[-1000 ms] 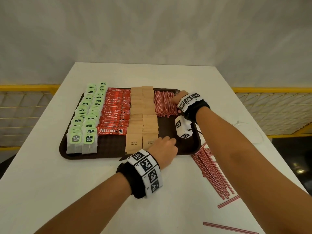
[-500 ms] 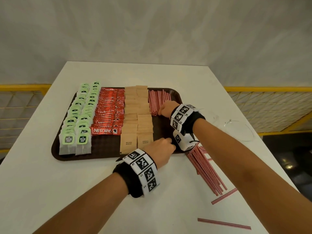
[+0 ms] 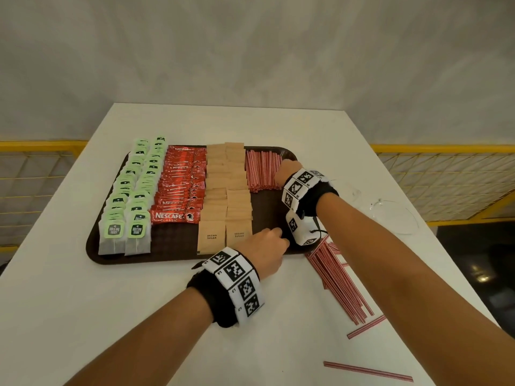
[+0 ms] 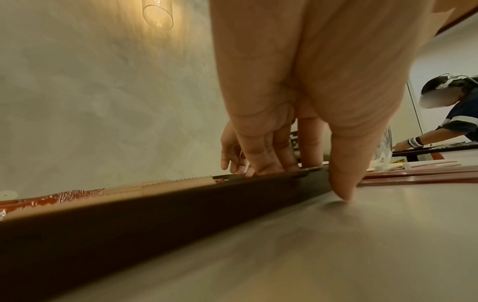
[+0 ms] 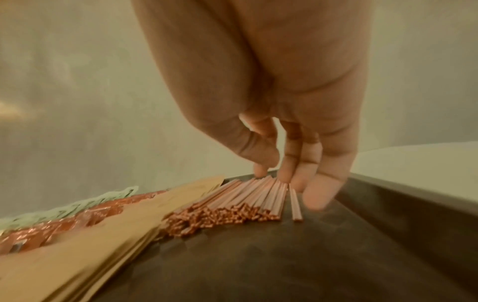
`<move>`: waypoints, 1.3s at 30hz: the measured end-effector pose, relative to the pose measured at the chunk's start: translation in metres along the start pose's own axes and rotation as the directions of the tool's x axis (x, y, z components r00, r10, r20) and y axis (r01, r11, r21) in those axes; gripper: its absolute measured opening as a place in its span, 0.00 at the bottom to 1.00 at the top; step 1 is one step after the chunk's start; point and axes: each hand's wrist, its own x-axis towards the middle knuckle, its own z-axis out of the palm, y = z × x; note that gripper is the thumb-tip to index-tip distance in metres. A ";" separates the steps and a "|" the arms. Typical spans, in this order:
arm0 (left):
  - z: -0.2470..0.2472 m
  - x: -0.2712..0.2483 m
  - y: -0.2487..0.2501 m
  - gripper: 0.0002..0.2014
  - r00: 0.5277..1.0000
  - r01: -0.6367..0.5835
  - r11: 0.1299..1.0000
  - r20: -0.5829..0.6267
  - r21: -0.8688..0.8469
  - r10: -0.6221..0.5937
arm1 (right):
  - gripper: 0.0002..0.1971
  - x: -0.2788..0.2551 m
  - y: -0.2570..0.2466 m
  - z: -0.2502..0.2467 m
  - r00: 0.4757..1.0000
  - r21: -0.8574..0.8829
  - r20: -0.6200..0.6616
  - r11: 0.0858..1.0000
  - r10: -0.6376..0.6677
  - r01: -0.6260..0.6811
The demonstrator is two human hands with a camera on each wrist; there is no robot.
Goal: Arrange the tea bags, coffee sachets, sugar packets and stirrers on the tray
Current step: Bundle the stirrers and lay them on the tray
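Observation:
The brown tray (image 3: 172,240) holds rows of green tea bags (image 3: 131,190), red coffee sachets (image 3: 181,185), brown sugar packets (image 3: 225,190) and, at its back right, a pile of red-striped stirrers (image 3: 262,171). My left hand (image 3: 267,249) grips the tray's near rim (image 4: 155,214): its fingers lie over the edge and its thumb (image 4: 344,183) is outside, with the tip on the table. My right hand (image 3: 287,171) rests straight fingertips (image 5: 287,175) on the far ends of the stirrers (image 5: 232,204). One stirrer (image 5: 296,206) lies slightly apart beside the little finger.
A bundle of loose stirrers (image 3: 340,282) lies on the white table just right of the tray, with single ones (image 3: 367,371) nearer me. A clear glass item (image 3: 390,215) sits at the right edge. Yellow railings flank the table. Another person (image 4: 452,122) works at a far table.
My right hand has shifted slightly along the right side of the stirrer pile on the tray. The left hand has stayed on the near rim.

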 end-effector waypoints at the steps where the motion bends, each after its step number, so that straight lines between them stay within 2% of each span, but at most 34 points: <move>1: 0.000 0.000 0.000 0.15 1.000 0.007 1.000 0.005 -0.006 -0.007 | 0.15 0.003 0.001 0.001 1.000 0.031 0.011 1.000 0.001 -0.001; 3: -0.001 0.000 0.000 0.16 1.000 0.015 1.000 0.018 -0.017 -0.015 | 0.11 0.008 0.003 0.003 0.998 0.132 0.054 0.991 -0.023 0.015; 5: -0.001 0.000 0.000 0.17 0.999 0.020 1.000 0.028 -0.022 -0.019 | 0.18 0.008 0.005 0.008 0.996 0.192 0.077 0.981 -0.046 0.031; 8: -0.001 0.001 0.000 0.17 0.998 0.031 0.999 0.046 -0.022 -0.030 | 0.18 0.005 0.003 0.011 0.995 0.201 0.085 0.979 -0.043 0.025; 10: -0.001 0.000 0.001 0.18 0.997 0.041 0.999 0.060 -0.033 -0.039 | 0.13 -0.001 -0.001 0.005 0.996 0.239 0.067 0.970 -0.050 0.033; 12: 0.000 -0.002 0.001 0.19 0.999 0.031 0.998 0.030 -0.062 -0.029 | 0.15 -0.015 -0.001 -0.007 0.997 0.282 -0.001 0.956 -0.083 0.079; 14: 0.001 -0.009 0.003 0.21 0.998 -0.007 0.991 -0.068 -0.133 -0.002 | 0.21 -0.043 0.006 -0.026 0.984 0.421 -0.019 0.892 -0.175 0.166; 17: 0.002 -0.022 0.011 0.23 0.970 -0.125 0.955 -0.234 -0.268 0.061 | 0.18 -0.105 0.036 -0.045 0.959 0.625 -0.031 0.743 -0.282 0.239; 19: 0.005 -0.029 0.020 0.25 0.973 -0.170 0.932 -0.204 -0.322 0.107 | 0.14 -0.149 0.064 -0.045 0.970 0.703 -0.044 0.682 -0.239 0.200; 20: 0.007 -0.031 0.026 0.27 0.980 -0.174 0.931 -0.148 -0.322 0.132 | 0.12 -0.166 0.078 -0.040 0.979 0.709 -0.035 0.686 -0.199 0.165; 22: 0.011 -0.028 0.038 0.31 0.985 -0.175 0.949 -0.030 -0.264 0.173 | 0.12 -0.191 0.104 -0.024 0.993 0.654 0.028 0.753 -0.114 0.068; 25: 0.015 -0.017 0.056 0.37 0.981 -0.170 0.976 0.070 -0.138 0.181 | 0.17 -0.206 0.131 -0.001 0.991 0.399 0.136 0.916 -0.007 -0.049; 27: 0.017 -0.010 0.066 0.43 0.981 -0.143 0.987 0.121 -0.077 0.151 | 0.19 -0.207 0.136 0.006 0.981 0.249 0.187 0.964 0.042 -0.089; 30: 0.021 0.001 0.075 0.48 0.988 -0.039 0.996 0.149 -0.077 0.050 | 0.20 -0.195 0.140 0.015 0.977 0.141 0.189 0.982 0.102 -0.130; 33: 0.022 0.007 0.081 0.46 0.992 0.044 0.993 0.120 -0.109 -0.031 | 0.18 -0.184 0.149 0.027 0.983 0.088 0.156 0.990 0.099 -0.114; 37: 0.017 0.004 0.083 0.43 0.997 -0.004 0.992 0.071 -0.123 0.013 | 0.19 -0.184 0.157 0.028 0.985 0.076 0.166 0.995 0.054 -0.068; 39: 0.015 0.000 0.079 0.49 0.994 -0.037 0.995 0.095 -0.094 0.046 | 0.22 -0.183 0.163 0.024 0.987 0.077 0.139 0.993 0.079 -0.091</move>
